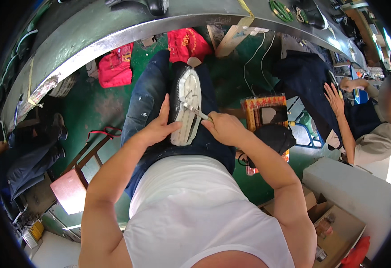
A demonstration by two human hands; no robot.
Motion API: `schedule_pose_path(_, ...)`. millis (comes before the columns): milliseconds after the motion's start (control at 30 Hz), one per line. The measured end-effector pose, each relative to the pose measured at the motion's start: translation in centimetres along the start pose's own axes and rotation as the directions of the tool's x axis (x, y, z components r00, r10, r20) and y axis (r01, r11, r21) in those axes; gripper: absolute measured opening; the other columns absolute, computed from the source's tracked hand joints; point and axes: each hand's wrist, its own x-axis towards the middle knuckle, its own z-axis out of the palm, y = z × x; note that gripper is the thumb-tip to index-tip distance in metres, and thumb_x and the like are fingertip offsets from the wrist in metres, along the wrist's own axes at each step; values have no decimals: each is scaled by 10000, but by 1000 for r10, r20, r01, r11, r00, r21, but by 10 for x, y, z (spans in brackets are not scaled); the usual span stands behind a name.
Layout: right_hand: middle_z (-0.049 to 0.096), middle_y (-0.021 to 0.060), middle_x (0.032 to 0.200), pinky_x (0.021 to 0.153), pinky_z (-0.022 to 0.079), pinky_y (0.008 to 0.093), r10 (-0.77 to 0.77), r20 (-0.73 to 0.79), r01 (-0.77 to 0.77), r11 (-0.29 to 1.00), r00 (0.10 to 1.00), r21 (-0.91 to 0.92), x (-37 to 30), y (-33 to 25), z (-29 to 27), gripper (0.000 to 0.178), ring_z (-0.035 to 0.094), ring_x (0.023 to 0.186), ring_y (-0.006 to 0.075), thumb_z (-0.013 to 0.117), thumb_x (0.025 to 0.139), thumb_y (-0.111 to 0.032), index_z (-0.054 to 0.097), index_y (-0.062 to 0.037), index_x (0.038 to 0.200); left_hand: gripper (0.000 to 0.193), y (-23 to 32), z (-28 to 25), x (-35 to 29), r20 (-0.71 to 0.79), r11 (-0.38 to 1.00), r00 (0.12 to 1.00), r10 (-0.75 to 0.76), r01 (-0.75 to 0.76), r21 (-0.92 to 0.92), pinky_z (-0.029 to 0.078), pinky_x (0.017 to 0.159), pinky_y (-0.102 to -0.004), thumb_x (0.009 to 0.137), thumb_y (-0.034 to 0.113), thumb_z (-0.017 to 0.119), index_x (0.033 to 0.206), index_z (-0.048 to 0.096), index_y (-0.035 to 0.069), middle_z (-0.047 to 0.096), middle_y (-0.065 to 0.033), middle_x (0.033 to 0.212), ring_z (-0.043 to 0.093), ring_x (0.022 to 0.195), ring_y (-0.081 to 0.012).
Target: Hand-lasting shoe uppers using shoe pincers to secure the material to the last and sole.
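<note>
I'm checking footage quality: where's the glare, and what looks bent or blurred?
Head view: glare whitens part of the pinkish panel and a patch at far right; head view: the bench edge bows into an arc; head view: the co-worker's head is blurred, while the shoe looks fairly clear.

Shoe (188, 134): off-white sole, black upper (174, 109). Across it, hand tool (196, 111) silver-grey. Under it, jeans (141, 100) blue, faded paler in patches. Nearer the wearer than the shoe, tank top (200, 205) plain white. Beyond the shoe, two cloth pieces (115, 71) bright red, yellow print; farther, desk (92, 29) dark grey-green, edge paler grey. Right of the shoe, printed packaging (252, 114) red and yellow, cap (276, 137) black; farther right, co-worker's sleeve (374, 146) beige. Around the shoe, floor (86, 118) green, brownish stain on the left.
</note>
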Motion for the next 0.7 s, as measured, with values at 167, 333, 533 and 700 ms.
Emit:
schedule_pose_path(167, 666, 243, 904, 752, 498, 506, -28, -24, 31, 993, 999, 114, -15, -11, -2, 434, 644, 846, 425, 461, 1007, -394, 587, 16, 938, 1058, 6, 1, -6, 123, 999, 992, 4, 1, -44, 51, 1207, -354, 921, 172, 635, 1510, -236, 45, -125, -252, 1608, -91, 1509, -299)
schedule_pose_path(333, 661, 225, 870, 742, 501, 483, -14, 56, 9, 996, 998, 94, -16, -5, 13, 444, 647, 812, 398, 440, 1019, -399, 578, 10, 915, 1001, 8, -7, 5, 26, 996, 999, 38, -40, 75, 217, 1176, -380, 888, 244, 693, 1520, -41, -8, 128, -286, 1567, 200, 1461, -350)
schedule_pose_path(533, 647, 66, 829, 545, 441, 273, 224, 24, -136, 499, 974, 856, -22, 33, 46, 510, 650, 698, 163, 385, 1041, -482, 581, -12, 1026, 753, 20, -21, 92, -425, 983, 894, -139, 177, 53, 467, 971, -402, 920, 564, 577, 1289, 498, -87, 641, -229, 1110, 622, 1076, -323)
schedule_pose_path(700, 635, 46, 833, 450, 356, 212, 384, 157, -235, 164, 910, 958, -24, 48, 54, 560, 642, 668, 147, 312, 1046, -521, 568, -25, 1090, 540, 58, -38, 58, -150, 485, 988, -42, -111, -867, 501, 925, -353, 1000, 431, 534, 1318, 530, -5, 649, -115, 1192, 634, 1052, -206)
